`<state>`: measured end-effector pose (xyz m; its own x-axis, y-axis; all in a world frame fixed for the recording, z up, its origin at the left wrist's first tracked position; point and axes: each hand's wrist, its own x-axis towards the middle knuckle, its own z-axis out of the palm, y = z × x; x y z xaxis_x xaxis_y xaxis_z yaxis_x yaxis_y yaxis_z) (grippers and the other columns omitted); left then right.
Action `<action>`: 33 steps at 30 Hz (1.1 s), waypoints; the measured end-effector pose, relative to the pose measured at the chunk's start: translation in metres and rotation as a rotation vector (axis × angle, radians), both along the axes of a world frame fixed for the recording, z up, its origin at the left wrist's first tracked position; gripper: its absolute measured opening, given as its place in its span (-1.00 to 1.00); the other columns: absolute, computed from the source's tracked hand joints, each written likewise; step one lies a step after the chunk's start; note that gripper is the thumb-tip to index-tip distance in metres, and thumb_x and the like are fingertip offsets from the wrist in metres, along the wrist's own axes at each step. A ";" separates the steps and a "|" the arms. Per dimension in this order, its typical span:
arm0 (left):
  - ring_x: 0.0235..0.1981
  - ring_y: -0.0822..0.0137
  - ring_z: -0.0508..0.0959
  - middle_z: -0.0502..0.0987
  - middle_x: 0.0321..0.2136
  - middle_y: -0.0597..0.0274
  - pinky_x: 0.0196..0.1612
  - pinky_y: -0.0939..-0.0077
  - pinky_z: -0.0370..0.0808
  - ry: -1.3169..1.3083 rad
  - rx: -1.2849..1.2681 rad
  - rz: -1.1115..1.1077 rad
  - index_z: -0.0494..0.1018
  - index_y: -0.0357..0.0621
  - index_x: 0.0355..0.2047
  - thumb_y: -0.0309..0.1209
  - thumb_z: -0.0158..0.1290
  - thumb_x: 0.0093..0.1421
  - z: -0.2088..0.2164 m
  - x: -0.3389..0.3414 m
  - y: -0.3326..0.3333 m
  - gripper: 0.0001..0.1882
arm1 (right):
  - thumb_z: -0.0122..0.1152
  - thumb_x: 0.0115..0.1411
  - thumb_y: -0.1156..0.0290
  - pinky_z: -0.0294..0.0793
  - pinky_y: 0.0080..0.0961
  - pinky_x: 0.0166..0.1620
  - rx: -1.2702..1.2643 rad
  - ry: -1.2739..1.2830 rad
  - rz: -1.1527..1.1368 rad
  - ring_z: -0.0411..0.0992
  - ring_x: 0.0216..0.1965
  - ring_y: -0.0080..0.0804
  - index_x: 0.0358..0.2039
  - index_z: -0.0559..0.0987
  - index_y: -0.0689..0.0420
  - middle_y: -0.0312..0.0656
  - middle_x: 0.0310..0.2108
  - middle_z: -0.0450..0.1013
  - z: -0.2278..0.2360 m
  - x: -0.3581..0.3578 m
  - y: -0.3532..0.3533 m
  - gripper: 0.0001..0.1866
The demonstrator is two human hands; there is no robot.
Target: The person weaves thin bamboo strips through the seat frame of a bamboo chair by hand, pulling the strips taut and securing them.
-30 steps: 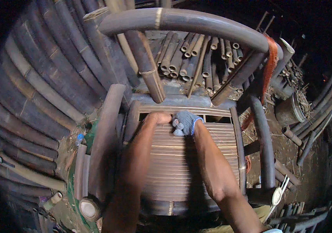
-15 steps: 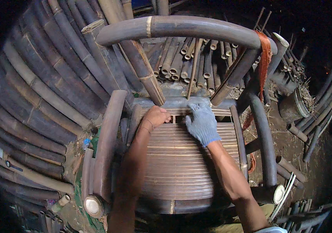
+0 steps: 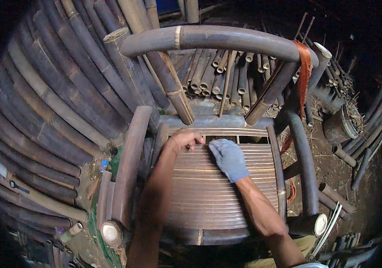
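A dark bamboo chair stands before me, its seat (image 3: pixel 217 187) made of thin bamboo slats laid side to side. Near the back of the seat a narrow gap (image 3: pixel 255 139) shows between the slats. My bare left hand (image 3: pixel 185 139) rests at the left part of this gap, fingers bent inward; what they pinch, if anything, is hidden. Beside it my right hand (image 3: pixel 229 157), in a light blue-grey knitted glove, lies curled over the slats at the gap's front edge. Its fingertips cannot be made out.
The curved bamboo backrest (image 3: pixel 226 38) arches beyond the seat, with an orange strap (image 3: pixel 305 67) tied at its right. Armrests flank both hands. Long bamboo poles (image 3: pixel 52 89) lean at left; cut bamboo tubes (image 3: pixel 220 78) lie behind. A bucket (image 3: pixel 340 125) stands at right.
My right hand has come back from the rear rail toward me and a little left, curling its fingers. More of the gap shows at right. My left hand stays near the gap, slightly shifted.
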<state>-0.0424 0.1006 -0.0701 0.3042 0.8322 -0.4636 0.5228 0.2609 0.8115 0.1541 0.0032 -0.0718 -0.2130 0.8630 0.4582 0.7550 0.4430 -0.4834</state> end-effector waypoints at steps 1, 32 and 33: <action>-0.60 0.21 0.50 0.55 -0.66 0.08 -0.41 0.35 0.44 0.059 -0.001 0.077 0.64 -0.21 -0.44 -0.14 0.18 -0.07 0.003 0.006 0.001 -0.64 | 0.10 0.24 0.23 0.44 -0.29 -0.16 -0.058 0.116 -0.028 0.48 -0.25 -0.12 -0.37 0.61 0.11 -0.09 -0.32 0.53 0.008 0.011 -0.014 -0.76; -0.09 -0.02 0.55 0.58 -0.18 0.00 -0.03 0.07 0.41 0.316 0.586 -0.024 0.57 -0.08 -0.17 -0.07 -0.14 0.31 -0.009 0.004 -0.039 -0.58 | -0.09 0.38 0.07 0.50 -0.38 -0.25 -0.266 1.344 0.373 0.50 -0.40 -0.32 -0.27 0.61 0.21 -0.09 -0.22 0.58 0.124 0.051 0.020 -0.54; -0.07 -0.01 0.54 0.58 -0.16 0.03 -0.01 0.04 0.38 0.383 0.538 -0.074 0.58 -0.03 -0.16 -0.03 -0.16 0.31 -0.022 0.003 -0.032 -0.56 | -0.08 0.36 0.06 0.50 -0.43 -0.33 -0.408 1.505 0.528 0.48 -0.52 -0.36 -0.31 0.61 0.20 -0.09 -0.25 0.59 0.139 0.054 0.017 -0.54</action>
<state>-0.0397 0.0683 -0.0917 0.2662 0.9610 -0.0755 0.8009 -0.1769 0.5721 0.2080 0.0197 0.0676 -0.1060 0.9521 0.2870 -0.6557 0.1501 -0.7400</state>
